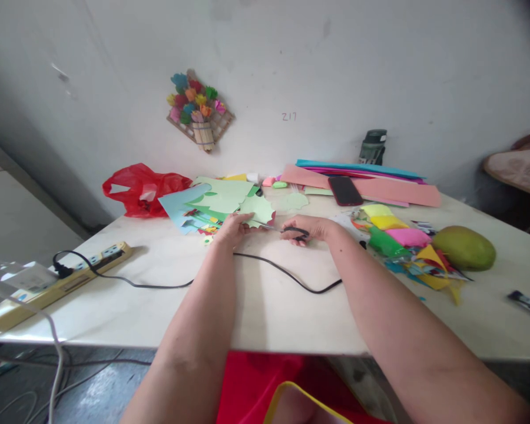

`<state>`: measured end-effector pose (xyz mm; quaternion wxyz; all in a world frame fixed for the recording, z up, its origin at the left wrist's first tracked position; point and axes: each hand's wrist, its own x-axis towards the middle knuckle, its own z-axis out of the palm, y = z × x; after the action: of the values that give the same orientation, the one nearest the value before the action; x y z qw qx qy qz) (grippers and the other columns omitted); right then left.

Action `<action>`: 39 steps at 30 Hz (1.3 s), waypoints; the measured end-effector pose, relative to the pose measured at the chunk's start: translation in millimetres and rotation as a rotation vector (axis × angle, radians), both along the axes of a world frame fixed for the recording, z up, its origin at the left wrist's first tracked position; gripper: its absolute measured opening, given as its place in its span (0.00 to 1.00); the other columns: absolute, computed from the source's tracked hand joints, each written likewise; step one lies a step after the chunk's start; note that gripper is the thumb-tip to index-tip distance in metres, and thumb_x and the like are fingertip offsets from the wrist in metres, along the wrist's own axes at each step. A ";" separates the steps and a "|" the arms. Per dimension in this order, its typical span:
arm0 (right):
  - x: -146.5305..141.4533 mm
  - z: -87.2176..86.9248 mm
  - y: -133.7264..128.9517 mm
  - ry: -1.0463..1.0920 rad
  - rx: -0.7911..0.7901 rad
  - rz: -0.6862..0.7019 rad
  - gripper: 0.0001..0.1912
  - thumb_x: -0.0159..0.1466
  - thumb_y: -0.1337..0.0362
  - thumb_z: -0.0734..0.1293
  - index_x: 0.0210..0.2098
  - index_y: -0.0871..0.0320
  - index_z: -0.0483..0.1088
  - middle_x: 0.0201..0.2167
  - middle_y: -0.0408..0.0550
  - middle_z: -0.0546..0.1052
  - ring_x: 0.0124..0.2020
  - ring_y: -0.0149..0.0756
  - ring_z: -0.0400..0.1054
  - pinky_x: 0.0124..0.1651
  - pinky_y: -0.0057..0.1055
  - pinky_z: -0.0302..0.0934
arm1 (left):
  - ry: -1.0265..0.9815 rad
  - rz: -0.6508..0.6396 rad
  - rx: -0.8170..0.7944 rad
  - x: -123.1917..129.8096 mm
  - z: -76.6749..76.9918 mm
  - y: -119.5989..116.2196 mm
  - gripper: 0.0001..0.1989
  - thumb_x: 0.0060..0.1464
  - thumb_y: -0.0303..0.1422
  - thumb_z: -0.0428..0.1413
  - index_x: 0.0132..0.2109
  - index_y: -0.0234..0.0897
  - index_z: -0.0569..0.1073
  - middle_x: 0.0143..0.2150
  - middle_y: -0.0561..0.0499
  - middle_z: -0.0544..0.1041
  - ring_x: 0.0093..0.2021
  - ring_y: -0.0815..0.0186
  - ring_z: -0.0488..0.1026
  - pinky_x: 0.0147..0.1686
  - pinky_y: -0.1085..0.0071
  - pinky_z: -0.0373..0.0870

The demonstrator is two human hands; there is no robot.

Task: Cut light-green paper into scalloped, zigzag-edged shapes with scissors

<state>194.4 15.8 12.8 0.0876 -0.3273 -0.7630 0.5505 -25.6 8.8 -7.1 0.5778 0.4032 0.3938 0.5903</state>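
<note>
A pale green paper piece [258, 208] with a scalloped edge is pinched in my left hand [235, 230], just above the middle of the table. My right hand [307, 228] is closed round the dark handles of a pair of scissors [297, 231]. The blades point left and meet the lower edge of the paper. A bit of dark pink shows at the paper's right side. Another pale green scalloped piece [295, 201] lies flat behind the scissors.
Left are a power strip [101, 259], a red plastic bag [148, 187] and green sheets [223, 194]. A black cord [287, 271] crosses in front of my hands. Right are a phone [345, 191], stacked coloured paper [397, 191], colourful packets [386, 221] and a green fruit [463, 248].
</note>
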 end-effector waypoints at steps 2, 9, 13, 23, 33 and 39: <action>-0.2 0.4 -0.7 0.003 0.004 0.001 0.17 0.52 0.54 0.67 0.22 0.60 0.59 0.12 0.37 0.62 0.12 0.20 0.52 0.15 0.21 0.43 | -0.009 0.000 0.002 0.0 -0.2 0.3 0.08 0.38 0.24 0.58 0.31 0.31 0.70 0.21 0.55 0.70 0.13 0.79 0.57 0.30 0.65 0.75; -1.6 0.5 -0.8 0.008 0.022 0.017 0.17 0.53 0.55 0.66 0.21 0.59 0.57 0.11 0.36 0.60 0.11 0.20 0.49 0.16 0.22 0.40 | -0.022 -0.001 -0.006 -1.8 -2.9 3.8 0.10 0.38 0.24 0.59 0.33 0.31 0.70 0.23 0.55 0.72 0.14 0.79 0.58 0.31 0.66 0.75; -1.7 0.2 -0.9 0.012 0.029 0.026 0.16 0.53 0.55 0.66 0.21 0.59 0.57 0.11 0.35 0.59 0.12 0.20 0.49 0.16 0.22 0.40 | -0.016 -0.002 -0.015 -2.3 -3.5 4.7 0.10 0.38 0.24 0.59 0.33 0.30 0.70 0.23 0.55 0.72 0.14 0.78 0.58 0.30 0.64 0.75; -2.3 0.2 -0.8 0.012 0.050 0.015 0.16 0.53 0.56 0.66 0.21 0.59 0.56 0.11 0.35 0.58 0.12 0.20 0.49 0.17 0.22 0.40 | -0.010 0.003 -0.022 -1.8 -2.2 3.5 0.11 0.38 0.24 0.58 0.34 0.30 0.70 0.26 0.52 0.74 0.16 0.77 0.62 0.30 0.68 0.75; -2.1 -7.0 4.8 0.060 0.072 0.007 0.13 0.51 0.62 0.65 0.19 0.59 0.55 0.13 0.36 0.57 0.13 0.20 0.49 0.17 0.22 0.41 | -0.036 -0.001 -0.001 -1.1 -1.2 2.7 0.08 0.38 0.23 0.58 0.31 0.29 0.70 0.20 0.55 0.71 0.14 0.78 0.59 0.30 0.67 0.75; -2.3 -4.3 4.7 0.033 0.063 0.023 0.13 0.52 0.61 0.65 0.20 0.59 0.57 0.12 0.36 0.59 0.13 0.20 0.49 0.16 0.21 0.41 | -0.029 0.019 -0.006 -1.9 -1.1 2.9 0.09 0.38 0.23 0.58 0.31 0.29 0.70 0.21 0.54 0.71 0.16 0.75 0.62 0.28 0.66 0.74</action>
<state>192.0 20.5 8.5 0.1042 -0.3063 -0.7821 0.5326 -27.5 11.7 -8.2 0.5790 0.3890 0.3912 0.6004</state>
